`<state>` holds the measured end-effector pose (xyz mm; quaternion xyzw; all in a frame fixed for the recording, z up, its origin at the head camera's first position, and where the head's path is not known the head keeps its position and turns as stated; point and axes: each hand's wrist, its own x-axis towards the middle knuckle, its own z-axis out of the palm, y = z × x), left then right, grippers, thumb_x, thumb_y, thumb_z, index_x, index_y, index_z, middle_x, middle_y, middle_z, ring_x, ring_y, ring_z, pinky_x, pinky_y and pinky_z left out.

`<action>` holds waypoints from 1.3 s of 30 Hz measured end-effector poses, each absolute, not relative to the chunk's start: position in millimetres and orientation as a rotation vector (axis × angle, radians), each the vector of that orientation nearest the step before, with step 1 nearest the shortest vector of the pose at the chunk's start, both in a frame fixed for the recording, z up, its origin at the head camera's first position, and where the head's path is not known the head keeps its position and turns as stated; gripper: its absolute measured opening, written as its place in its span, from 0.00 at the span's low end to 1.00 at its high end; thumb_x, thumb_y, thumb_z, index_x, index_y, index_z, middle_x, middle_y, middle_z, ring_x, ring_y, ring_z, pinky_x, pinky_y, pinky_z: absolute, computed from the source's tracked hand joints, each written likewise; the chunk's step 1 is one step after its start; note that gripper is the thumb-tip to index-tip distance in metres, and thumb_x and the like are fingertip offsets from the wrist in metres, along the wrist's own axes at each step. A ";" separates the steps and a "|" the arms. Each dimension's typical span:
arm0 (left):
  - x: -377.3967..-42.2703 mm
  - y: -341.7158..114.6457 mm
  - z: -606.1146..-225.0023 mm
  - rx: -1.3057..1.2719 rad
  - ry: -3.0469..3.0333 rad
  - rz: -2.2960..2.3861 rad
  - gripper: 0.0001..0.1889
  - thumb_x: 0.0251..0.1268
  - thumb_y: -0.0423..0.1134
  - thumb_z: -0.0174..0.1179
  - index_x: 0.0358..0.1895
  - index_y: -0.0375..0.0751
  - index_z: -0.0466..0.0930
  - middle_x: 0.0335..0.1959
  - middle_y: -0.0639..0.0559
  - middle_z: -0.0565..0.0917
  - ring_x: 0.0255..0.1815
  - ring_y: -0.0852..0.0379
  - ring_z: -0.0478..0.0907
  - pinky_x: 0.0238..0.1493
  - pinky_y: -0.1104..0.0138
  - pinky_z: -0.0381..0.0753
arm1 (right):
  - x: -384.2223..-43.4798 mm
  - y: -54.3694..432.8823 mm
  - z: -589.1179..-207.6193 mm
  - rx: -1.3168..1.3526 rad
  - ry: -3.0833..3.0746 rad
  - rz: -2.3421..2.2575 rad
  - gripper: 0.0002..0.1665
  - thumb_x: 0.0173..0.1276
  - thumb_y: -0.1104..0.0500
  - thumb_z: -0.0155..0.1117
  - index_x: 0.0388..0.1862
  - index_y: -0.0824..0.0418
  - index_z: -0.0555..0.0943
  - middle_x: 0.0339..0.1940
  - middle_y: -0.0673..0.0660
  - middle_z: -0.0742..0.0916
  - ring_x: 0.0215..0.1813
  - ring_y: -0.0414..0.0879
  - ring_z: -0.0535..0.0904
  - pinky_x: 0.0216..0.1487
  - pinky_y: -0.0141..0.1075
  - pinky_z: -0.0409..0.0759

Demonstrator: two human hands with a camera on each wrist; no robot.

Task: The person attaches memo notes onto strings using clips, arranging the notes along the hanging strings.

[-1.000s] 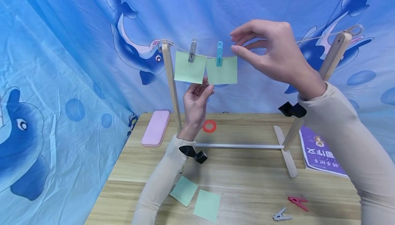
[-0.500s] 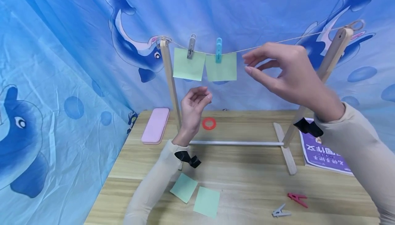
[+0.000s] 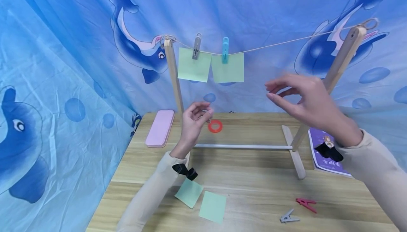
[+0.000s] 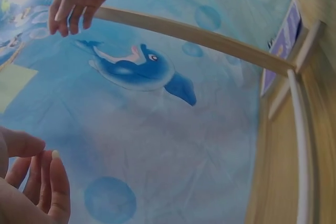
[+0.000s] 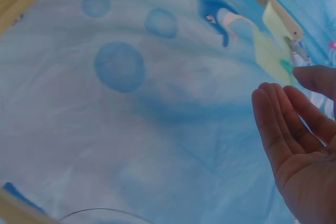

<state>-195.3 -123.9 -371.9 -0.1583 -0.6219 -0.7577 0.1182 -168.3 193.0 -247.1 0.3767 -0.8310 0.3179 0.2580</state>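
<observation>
Two green paper squares hang side by side from a string (image 3: 270,45) in the head view. A grey clothespin (image 3: 196,46) grips the left paper square (image 3: 193,68), and a blue clothespin (image 3: 225,50) the right paper square (image 3: 231,70). Below the left square, my left hand (image 3: 194,122) is in the air with loosely bent fingers and holds nothing. My right hand (image 3: 306,99), also without anything in it, hovers beneath the string near the right post, thumb and fingers apart. In the right wrist view its fingers (image 5: 281,124) are relaxed.
Wooden posts (image 3: 344,57) and a white bar (image 3: 241,146) frame the stand. Two loose green squares (image 3: 213,206), a red clothespin (image 3: 306,204) and a light grey clothespin (image 3: 288,216) lie in front. Around are a pink case (image 3: 160,128), red ring (image 3: 215,126) and purple book (image 3: 330,164).
My left hand has let go of the hanging paper and dropped down and leftward. My right hand has moved away from the string, down and to the right. Both papers stay hanging.
</observation>
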 end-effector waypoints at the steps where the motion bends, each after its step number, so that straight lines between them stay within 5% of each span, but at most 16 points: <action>1: -194.1 -125.5 -373.9 -0.467 -1.843 -2.211 0.17 0.67 0.23 0.65 0.56 0.20 0.76 0.38 0.57 0.86 0.33 0.63 0.83 0.36 0.72 0.86 | -168.3 195.2 -250.9 1.018 -2.264 0.864 0.17 0.66 0.68 0.74 0.52 0.53 0.88 0.46 0.50 0.92 0.44 0.23 0.83 0.48 0.14 0.81; 20: -173.5 -157.3 -418.7 -0.545 -2.261 -2.016 0.14 0.68 0.29 0.68 0.53 0.30 0.81 0.41 0.50 0.87 0.37 0.63 0.84 0.37 0.73 0.85 | -163.7 219.4 -320.6 0.926 -2.477 0.826 0.15 0.67 0.66 0.74 0.51 0.53 0.87 0.46 0.48 0.91 0.42 0.33 0.86 0.46 0.21 0.85; 29: -164.3 -164.8 -433.0 -0.568 -2.460 -1.942 0.11 0.67 0.31 0.69 0.49 0.31 0.84 0.45 0.35 0.87 0.38 0.64 0.84 0.37 0.74 0.86 | -154.8 237.4 -352.2 0.903 -2.606 0.860 0.12 0.71 0.64 0.71 0.51 0.53 0.87 0.45 0.49 0.92 0.41 0.37 0.88 0.41 0.31 0.90; 39: -155.8 -173.2 -443.0 -0.680 -2.586 -1.873 0.11 0.67 0.30 0.69 0.51 0.34 0.84 0.45 0.35 0.88 0.42 0.54 0.86 0.44 0.70 0.88 | -145.2 257.9 -388.2 0.835 -2.640 0.909 0.13 0.68 0.64 0.74 0.49 0.51 0.88 0.42 0.47 0.92 0.40 0.29 0.85 0.39 0.27 0.88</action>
